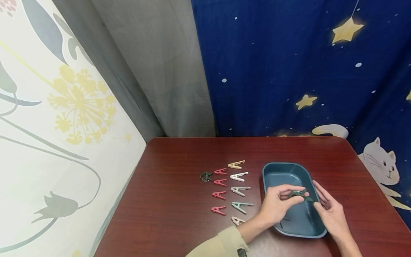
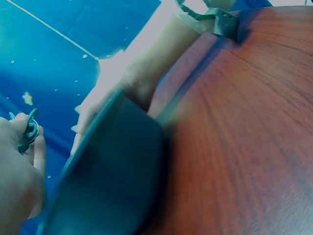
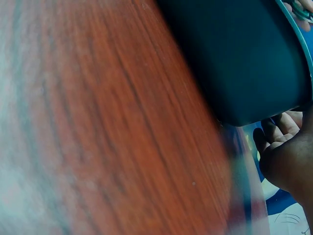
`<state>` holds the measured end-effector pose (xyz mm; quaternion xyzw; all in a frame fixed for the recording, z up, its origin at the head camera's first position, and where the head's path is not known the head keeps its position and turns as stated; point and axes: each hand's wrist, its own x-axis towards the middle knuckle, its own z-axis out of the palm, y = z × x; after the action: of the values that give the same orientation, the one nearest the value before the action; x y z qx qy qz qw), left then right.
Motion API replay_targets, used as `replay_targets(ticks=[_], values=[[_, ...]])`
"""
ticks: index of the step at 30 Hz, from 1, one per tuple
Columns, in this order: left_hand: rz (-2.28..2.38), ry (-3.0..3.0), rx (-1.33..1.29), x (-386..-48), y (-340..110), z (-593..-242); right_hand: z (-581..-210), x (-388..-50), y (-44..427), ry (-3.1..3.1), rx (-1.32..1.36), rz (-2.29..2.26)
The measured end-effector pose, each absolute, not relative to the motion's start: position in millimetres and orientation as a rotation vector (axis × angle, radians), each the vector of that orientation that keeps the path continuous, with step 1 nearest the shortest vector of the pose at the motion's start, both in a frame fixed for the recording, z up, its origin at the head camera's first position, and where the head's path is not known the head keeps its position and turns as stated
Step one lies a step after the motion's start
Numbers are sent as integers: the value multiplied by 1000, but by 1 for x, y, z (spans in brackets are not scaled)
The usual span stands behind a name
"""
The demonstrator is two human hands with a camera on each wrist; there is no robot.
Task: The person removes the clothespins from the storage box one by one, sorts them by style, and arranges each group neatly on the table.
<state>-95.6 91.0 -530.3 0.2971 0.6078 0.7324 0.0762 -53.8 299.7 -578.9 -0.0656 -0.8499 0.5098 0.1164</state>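
Note:
My left hand pinches a small dark green clip between thumb and fingers, above a blue-green plastic tub. In the left wrist view the same clip shows a rounded, looped shape. My right hand grips the tub's right rim, thumb toward the inside and fingers along the outer wall. The right wrist view shows the right hand's fingers bent beside the tub wall. Inside the tub, near its left front, lies a dark thin piece, partly hidden by the left hand.
Left of the tub, red clothespins form one column. A second column has yellow, white, pale, green and beige ones. Another dark green clip lies leftmost on the brown table.

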Motion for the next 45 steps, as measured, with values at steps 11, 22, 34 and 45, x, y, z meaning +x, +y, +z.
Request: replay_targets(ticks=[11,22,34,45], values=[[2340,1798,675,-116,54,-514,-578,-53,301,-2431,-157,1518],[2271,2027,432,-134,-7,-508,-578,-54,302,-2425,-148,1511],[2105,2209,434,-141,-78,-506,-579,-54,302,-2432,-152,1517],[2133,2325,201,-152,-145,-522,-580,-55,301,-2427,-149,1531]])
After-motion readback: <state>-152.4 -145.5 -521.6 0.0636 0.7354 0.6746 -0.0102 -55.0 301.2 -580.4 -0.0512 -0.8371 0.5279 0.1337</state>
